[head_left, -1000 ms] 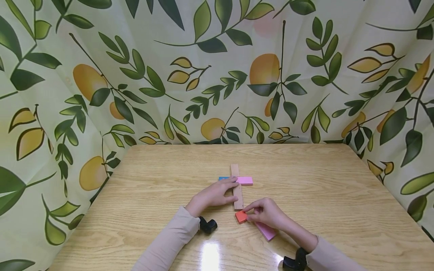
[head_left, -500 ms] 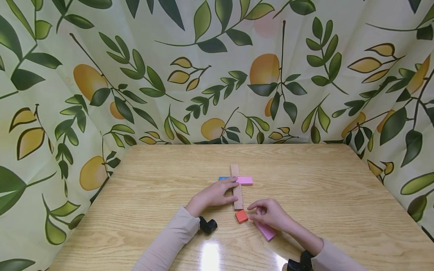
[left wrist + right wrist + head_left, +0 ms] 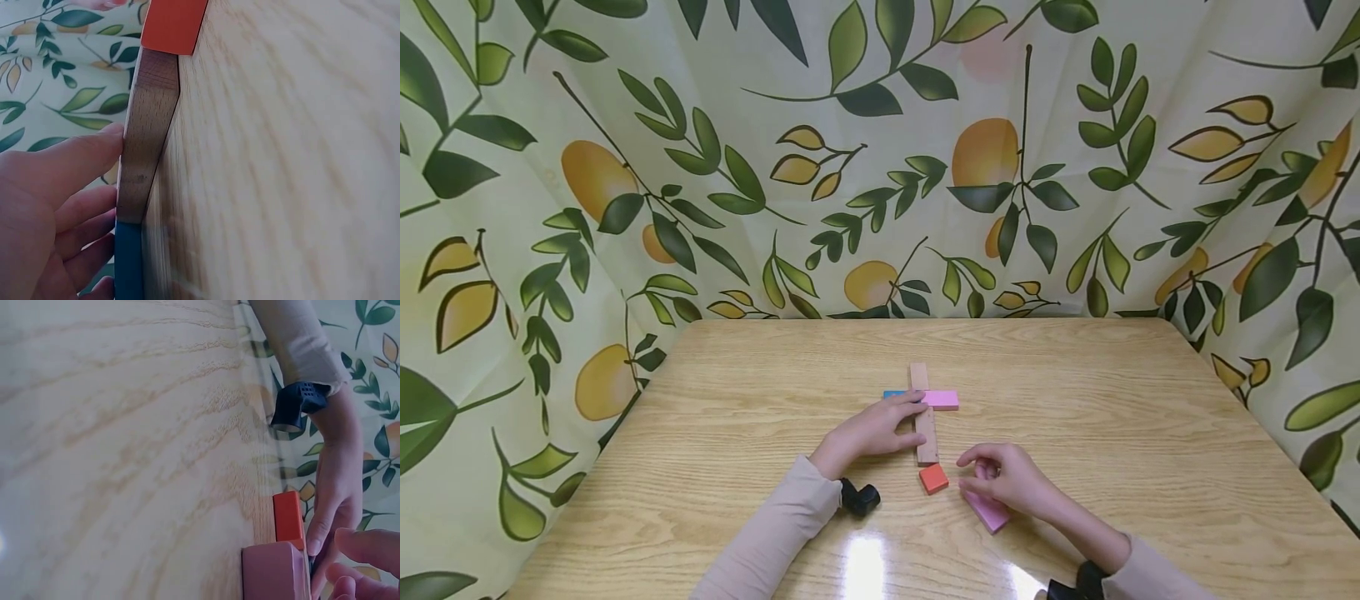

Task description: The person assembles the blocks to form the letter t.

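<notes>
In the head view, flat blocks form a cross: a plain wooden block (image 3: 919,377) at the far end, a longer-looking plain block (image 3: 927,437) nearer, a pink block (image 3: 943,400) right and a blue block (image 3: 892,394) left, partly covered. My left hand (image 3: 874,429) rests over the crossing, fingers extended, its thumb against the nearer plain block. A small red block (image 3: 933,479) lies at that block's near end. My right hand (image 3: 1011,479), fingers loosely bent and holding nothing, hovers over a second pink block (image 3: 987,513), hiding its far end.
Black wrist cameras (image 3: 860,498) sit at both cuffs, low over the wooden table (image 3: 737,467). A leaf-and-fruit patterned curtain (image 3: 880,167) stands behind the table and along its sides.
My right hand has let go of the red block and drawn back to the right, leaving a gap. The left hand stays where it was.
</notes>
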The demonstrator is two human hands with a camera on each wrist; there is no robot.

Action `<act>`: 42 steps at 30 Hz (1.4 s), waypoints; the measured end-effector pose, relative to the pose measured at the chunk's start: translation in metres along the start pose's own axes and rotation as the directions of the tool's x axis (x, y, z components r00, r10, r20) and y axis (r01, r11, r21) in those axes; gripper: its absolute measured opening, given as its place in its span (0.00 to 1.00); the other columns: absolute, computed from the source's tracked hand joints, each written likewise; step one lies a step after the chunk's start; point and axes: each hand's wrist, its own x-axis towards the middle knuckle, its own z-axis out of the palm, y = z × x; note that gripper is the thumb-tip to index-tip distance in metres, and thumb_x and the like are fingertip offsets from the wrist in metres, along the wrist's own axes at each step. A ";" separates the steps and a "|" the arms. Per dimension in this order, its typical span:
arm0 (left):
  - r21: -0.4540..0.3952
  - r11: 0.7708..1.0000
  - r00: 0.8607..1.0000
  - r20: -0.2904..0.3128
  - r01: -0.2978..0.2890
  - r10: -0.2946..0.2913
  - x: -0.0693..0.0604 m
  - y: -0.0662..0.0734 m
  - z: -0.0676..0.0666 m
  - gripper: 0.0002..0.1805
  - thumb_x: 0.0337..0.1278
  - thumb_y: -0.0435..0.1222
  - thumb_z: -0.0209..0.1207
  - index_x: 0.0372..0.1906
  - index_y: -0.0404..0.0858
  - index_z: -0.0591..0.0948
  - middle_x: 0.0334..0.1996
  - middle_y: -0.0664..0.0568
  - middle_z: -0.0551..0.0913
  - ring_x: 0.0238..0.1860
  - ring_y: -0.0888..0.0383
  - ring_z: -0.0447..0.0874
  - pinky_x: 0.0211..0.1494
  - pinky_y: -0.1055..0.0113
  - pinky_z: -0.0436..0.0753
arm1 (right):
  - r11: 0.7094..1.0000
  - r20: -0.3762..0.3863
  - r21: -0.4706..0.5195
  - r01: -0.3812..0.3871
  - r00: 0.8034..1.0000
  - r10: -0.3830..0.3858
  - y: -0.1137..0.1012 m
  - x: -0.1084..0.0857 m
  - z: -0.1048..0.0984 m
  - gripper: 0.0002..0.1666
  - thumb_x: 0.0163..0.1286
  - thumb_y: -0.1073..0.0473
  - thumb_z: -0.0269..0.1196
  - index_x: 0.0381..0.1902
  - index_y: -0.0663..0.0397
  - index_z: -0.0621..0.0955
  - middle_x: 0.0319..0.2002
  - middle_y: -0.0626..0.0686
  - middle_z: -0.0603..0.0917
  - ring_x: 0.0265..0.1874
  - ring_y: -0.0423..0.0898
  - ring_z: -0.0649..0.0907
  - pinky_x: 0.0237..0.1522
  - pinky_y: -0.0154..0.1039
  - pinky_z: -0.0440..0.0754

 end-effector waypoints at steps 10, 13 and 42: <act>0.013 1.000 1.000 0.000 0.003 -0.003 -0.001 0.000 0.002 0.31 0.64 0.48 0.57 0.68 0.40 0.70 0.75 0.49 0.61 0.75 0.50 0.60 0.77 0.57 0.65 | 1.000 -0.004 0.001 0.002 1.000 -0.002 0.004 -0.010 -0.004 0.19 0.54 0.59 0.72 0.40 0.66 0.83 0.22 0.47 0.78 0.19 0.28 0.70 0.20 0.25 0.71; 0.015 1.000 1.000 -0.011 -0.010 0.010 0.000 0.000 0.002 0.31 0.64 0.47 0.58 0.68 0.39 0.70 0.75 0.48 0.62 0.75 0.50 0.61 0.77 0.57 0.65 | 1.000 -0.011 0.009 -0.007 1.000 0.007 0.005 -0.013 -0.006 0.20 0.52 0.60 0.72 0.40 0.67 0.82 0.22 0.47 0.78 0.19 0.28 0.70 0.20 0.26 0.72; 0.010 1.000 1.000 0.009 -0.019 0.019 0.002 -0.001 0.001 0.30 0.64 0.46 0.57 0.67 0.36 0.70 0.74 0.46 0.63 0.76 0.50 0.60 0.78 0.56 0.63 | 0.994 0.002 0.035 -0.106 0.994 0.106 0.009 -0.036 -0.004 0.27 0.48 0.57 0.75 0.42 0.71 0.81 0.27 0.50 0.79 0.21 0.30 0.71 0.22 0.26 0.73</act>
